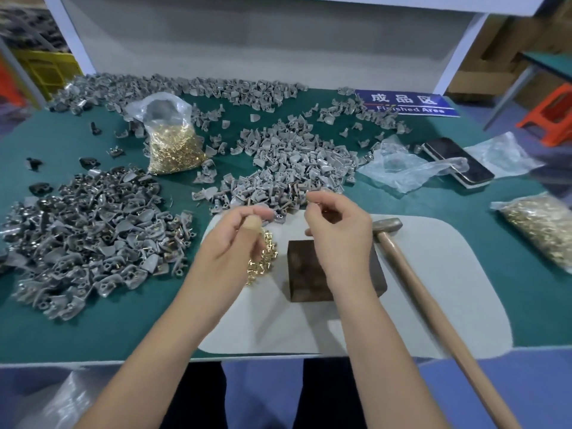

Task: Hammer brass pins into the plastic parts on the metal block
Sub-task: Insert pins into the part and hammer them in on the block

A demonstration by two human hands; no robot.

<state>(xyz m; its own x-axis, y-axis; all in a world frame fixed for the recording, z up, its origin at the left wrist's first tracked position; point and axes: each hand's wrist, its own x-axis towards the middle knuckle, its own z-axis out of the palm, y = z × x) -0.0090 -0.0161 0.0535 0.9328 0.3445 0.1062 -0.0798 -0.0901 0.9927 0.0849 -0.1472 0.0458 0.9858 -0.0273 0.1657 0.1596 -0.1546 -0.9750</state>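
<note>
At the left of the frame a pile of pinned parts (89, 239) lies finished; many grey plastic parts (297, 168) wait at centre. The metal block (309, 267) is bare and the hammer (433, 305) untouched. The left hand (235, 239) and right hand (337, 230) have curled fingers; what they pinch, I cannot tell. Loose brass pins (263, 258) lie beside the block.

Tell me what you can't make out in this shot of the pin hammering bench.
Head view only:
- Left hand: motion blur hides what its fingertips hold.
- Right hand: curled fingers hide any pin.
- Metal block: right wrist covers part of its top.
- Hammer: handle end cut off by bottom edge.
- Phone: plastic bag covers part of it.
</note>
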